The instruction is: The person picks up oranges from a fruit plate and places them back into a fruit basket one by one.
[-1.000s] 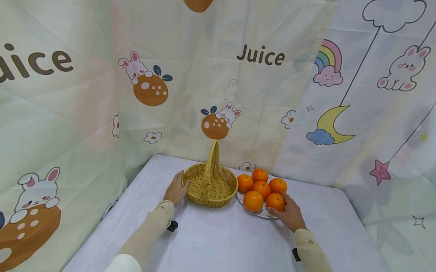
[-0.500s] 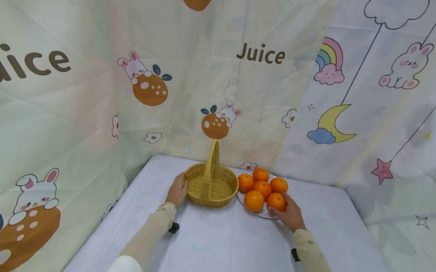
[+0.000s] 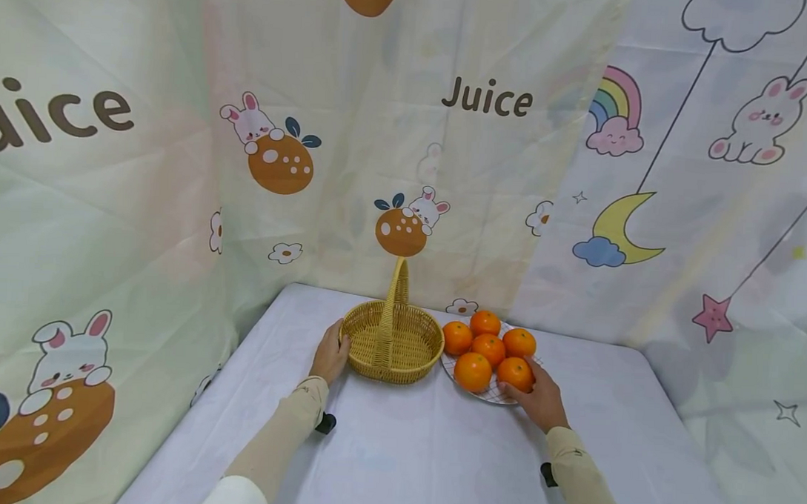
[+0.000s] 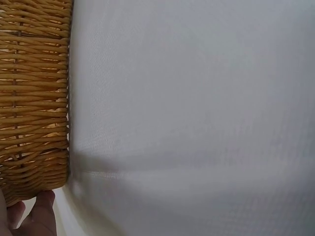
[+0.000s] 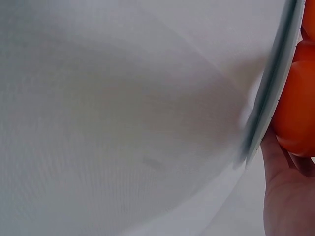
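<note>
A wicker basket point(image 3: 409, 372) with a tall arched handle stands at the back of the table, bare inside. My left hand point(image 3: 329, 355) holds its left end, thumb to the front; the left wrist view shows fingertips point(image 4: 45, 196) against the woven wall. Right of the basket, several oranges point(image 3: 473, 371) sit on a round plate point(image 3: 465, 390) with a grid pattern. My right hand point(image 3: 544, 399) grips the front-right orange point(image 3: 515, 374), thumb in front and fingers on its right side. In the right wrist view this orange point(image 5: 298, 108) sits close over the plate's rim.
A white cloth point(image 3: 410, 452) covers the table. Printed curtains point(image 3: 486, 166) hang right behind and along both sides. The plate stands close beside the basket's right end.
My left thumb has drawn back a little toward the basket's left rim. The right hand stays on the same orange. The head view has shifted slightly.
</note>
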`<state>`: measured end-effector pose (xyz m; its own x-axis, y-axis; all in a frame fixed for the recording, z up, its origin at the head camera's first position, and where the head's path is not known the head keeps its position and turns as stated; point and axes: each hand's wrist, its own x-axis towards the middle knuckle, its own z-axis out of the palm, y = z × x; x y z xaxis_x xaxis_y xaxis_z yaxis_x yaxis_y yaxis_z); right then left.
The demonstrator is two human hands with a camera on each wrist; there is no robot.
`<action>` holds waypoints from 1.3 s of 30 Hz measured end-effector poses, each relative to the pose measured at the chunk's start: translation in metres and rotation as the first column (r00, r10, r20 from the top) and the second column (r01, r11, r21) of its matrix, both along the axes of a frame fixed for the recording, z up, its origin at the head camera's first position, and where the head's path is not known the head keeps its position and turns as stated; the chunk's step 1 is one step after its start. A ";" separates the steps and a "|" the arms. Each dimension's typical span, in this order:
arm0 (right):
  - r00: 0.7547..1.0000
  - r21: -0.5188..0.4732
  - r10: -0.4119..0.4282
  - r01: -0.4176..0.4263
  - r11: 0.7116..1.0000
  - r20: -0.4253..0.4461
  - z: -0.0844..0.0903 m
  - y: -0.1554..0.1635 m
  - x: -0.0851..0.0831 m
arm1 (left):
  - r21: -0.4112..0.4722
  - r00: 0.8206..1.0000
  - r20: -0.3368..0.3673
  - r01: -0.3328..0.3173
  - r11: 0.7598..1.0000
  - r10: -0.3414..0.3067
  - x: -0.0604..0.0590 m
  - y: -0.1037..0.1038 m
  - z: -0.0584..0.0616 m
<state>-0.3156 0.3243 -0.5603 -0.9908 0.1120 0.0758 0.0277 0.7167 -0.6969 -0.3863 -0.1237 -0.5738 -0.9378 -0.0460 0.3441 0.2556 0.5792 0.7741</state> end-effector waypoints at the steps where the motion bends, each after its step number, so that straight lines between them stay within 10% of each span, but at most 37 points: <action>1: 1.000 -0.002 0.001 -0.001 1.000 -0.001 0.000 0.000 0.000 | 0.003 1.000 -0.003 0.000 1.000 0.000 0.000 0.000 0.000; 18: 0.991 -0.039 0.013 -0.018 0.999 -0.135 0.041 -0.008 -0.002 | 0.019 1.000 -0.015 -0.012 1.000 0.013 0.003 -0.002 0.004; 39: 0.969 -0.177 0.173 -0.204 0.963 -0.175 0.073 -0.146 -0.028 | 0.030 0.998 -0.054 -0.017 0.999 0.018 0.001 0.001 -0.004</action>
